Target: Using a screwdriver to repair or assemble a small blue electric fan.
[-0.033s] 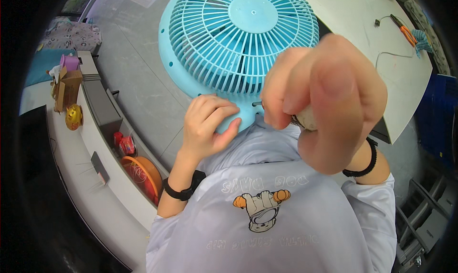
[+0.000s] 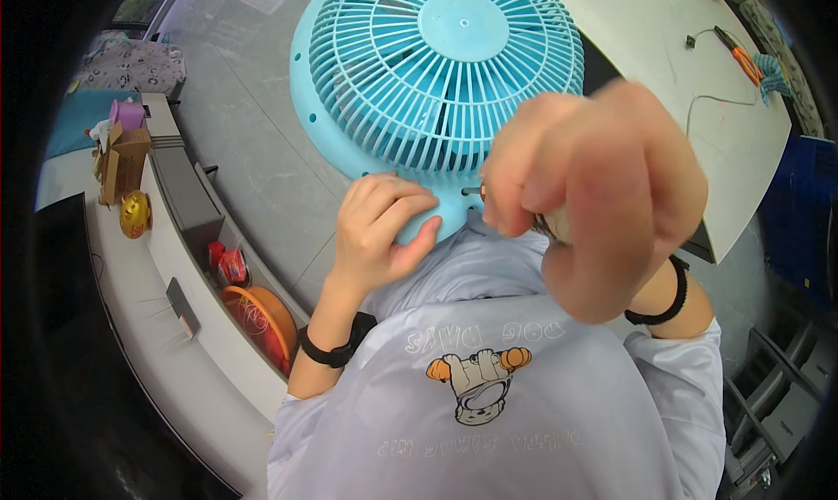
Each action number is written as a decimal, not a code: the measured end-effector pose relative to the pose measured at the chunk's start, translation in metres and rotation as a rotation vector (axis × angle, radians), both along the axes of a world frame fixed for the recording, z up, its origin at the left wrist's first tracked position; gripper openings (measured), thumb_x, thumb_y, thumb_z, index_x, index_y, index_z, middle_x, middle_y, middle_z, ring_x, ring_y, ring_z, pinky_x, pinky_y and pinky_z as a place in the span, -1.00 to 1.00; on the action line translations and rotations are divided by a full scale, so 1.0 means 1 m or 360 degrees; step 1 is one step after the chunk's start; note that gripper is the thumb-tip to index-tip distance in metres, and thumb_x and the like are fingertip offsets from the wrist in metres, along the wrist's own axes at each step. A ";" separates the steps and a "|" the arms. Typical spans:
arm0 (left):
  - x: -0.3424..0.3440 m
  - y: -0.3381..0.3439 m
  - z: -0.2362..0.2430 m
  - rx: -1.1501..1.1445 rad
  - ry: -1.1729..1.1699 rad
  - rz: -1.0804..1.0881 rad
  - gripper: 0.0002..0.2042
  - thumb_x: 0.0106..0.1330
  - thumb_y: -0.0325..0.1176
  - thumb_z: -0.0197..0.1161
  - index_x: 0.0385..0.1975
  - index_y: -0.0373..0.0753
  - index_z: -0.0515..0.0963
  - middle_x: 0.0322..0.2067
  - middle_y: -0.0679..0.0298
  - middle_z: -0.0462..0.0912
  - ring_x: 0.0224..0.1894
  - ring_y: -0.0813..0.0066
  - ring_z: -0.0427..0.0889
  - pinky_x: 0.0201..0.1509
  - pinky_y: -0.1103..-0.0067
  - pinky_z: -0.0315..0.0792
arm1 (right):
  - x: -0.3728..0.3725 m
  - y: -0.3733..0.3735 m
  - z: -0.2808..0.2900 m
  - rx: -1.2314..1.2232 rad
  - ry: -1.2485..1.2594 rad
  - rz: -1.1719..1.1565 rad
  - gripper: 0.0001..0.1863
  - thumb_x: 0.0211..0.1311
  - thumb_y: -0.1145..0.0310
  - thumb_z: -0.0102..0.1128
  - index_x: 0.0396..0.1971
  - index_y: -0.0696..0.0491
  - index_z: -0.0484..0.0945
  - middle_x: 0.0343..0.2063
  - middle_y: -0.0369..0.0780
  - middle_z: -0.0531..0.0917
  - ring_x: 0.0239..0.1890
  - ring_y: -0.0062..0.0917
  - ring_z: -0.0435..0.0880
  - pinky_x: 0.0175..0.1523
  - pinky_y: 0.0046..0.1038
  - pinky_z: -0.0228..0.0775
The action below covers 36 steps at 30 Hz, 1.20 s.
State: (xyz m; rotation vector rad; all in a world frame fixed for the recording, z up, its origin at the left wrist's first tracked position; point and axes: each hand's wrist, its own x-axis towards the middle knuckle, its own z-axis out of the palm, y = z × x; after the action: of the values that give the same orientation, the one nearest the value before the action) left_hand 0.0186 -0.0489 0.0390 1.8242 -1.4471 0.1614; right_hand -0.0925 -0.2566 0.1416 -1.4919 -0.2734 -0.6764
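A light blue fan (image 2: pixel 463 26) with a round grille lies in front of me, its narrow neck toward my lap. My left hand (image 2: pixel 381 225) is wrapped over the neck and steadies it. My right hand (image 2: pixel 602 199), raised close to the camera, is closed round what looks like a screwdriver (image 2: pixel 472 191). Its thin metal shaft points left and meets the fan's neck beside my left fingers. Most of its pale handle is hidden in my fist, and the tip cannot be seen.
At the right, a white table (image 2: pixel 733 164) holds orange-handled pliers (image 2: pixel 738 56) and a thin cable (image 2: pixel 717 100). Along the left runs a low cabinet (image 2: pixel 185 181), with an orange basin (image 2: pixel 272 312) on its shelf. A cardboard box (image 2: pixel 127 159) and a gold ornament (image 2: pixel 135 214) stand on top.
My right fist has turned slightly, with its thumb and knuckles shifted. My left hand and the fan have stayed in place.
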 end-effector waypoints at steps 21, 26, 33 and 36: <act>0.002 0.003 -0.003 0.0156 -0.0016 -0.0012 -0.76 -0.03 -0.42 0.51 -0.32 -0.19 0.69 -0.27 0.26 0.70 -0.20 0.20 0.66 -0.07 0.35 0.53 | -0.037 -0.024 0.038 -0.1724 0.0385 -0.0342 -0.61 0.04 0.10 0.51 -0.34 0.12 0.64 -0.53 -0.26 0.48 -0.63 -0.47 0.48 -0.59 -0.49 0.23; -0.021 -0.015 0.018 0.0037 0.0171 0.0106 -0.49 -0.04 -0.42 0.51 0.01 -0.25 0.61 -0.16 0.22 0.71 -0.17 0.17 0.66 -0.08 0.34 0.51 | -0.024 -0.022 0.029 -0.1790 0.0200 -0.0432 -0.66 0.03 0.13 0.48 -0.42 0.08 0.60 -0.54 -0.28 0.46 -0.66 -0.50 0.45 -0.61 -0.49 0.20; -0.042 -0.066 0.068 -0.0037 0.0615 -0.0109 -0.39 -0.05 -0.43 0.55 0.11 -0.27 0.54 -0.17 0.18 0.71 -0.16 0.21 0.69 -0.15 0.42 0.55 | -0.022 -0.024 0.025 -0.1777 0.0029 -0.0532 -0.68 0.01 0.17 0.49 -0.44 0.07 0.58 -0.53 -0.28 0.50 -0.67 -0.50 0.46 -0.61 -0.50 0.22; -0.050 -0.091 0.053 -0.0251 0.0948 -0.0267 -0.50 0.05 -0.41 0.52 0.03 -0.30 0.54 -0.25 0.20 0.71 -0.29 0.29 0.72 -0.27 0.48 0.56 | -0.021 -0.024 0.022 -0.1719 -0.0051 -0.0534 -0.69 0.00 0.18 0.49 -0.46 0.05 0.56 -0.52 -0.28 0.53 -0.66 -0.51 0.47 -0.59 -0.50 0.22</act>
State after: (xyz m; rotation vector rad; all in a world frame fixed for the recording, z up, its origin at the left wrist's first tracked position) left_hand -0.0319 -0.1396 0.0917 1.4448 -1.1139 -0.3202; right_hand -0.1135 -0.2801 0.1635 -2.5980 -0.4556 -0.8727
